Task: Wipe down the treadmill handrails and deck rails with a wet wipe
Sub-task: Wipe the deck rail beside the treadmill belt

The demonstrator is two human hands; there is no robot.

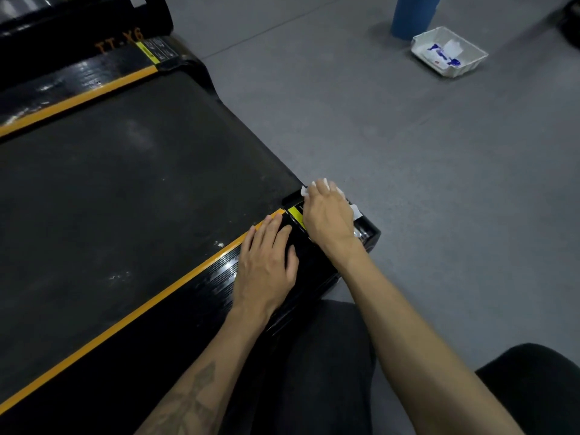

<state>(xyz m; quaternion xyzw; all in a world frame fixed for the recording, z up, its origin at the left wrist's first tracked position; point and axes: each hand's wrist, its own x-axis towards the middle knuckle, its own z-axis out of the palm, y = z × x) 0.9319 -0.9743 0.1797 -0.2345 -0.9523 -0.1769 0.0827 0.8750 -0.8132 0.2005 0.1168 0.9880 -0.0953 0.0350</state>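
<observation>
The wet wipe [340,199] is bunched under the right hand [329,215], pressed onto the rear end cap [365,233] of the near deck rail [219,277]; white edges poke out ahead of the fingertips and to their right. The right fingers [320,186] are curled down over the wipe, gripping it against the plastic. Just behind and to the left of them, the left hand [266,262] lies flat on the ribbed rail, fingers spread and holding nothing, apparently bracing.

Beyond the fingers to the left run the orange stripe [141,309] and the dark belt [131,171]; the far rail [72,89] lies across it. Well ahead and to the right, on the floor [408,167], sits a white tray [449,51] with a wipe packet beside a blue post [411,14].

The likely slip here: the bunched wipe covers little area, so the cap's corner and recess could be skipped, or the loose edge could snag on the cap's lip and tear. The far rail looks undone, though I cannot tell.
</observation>
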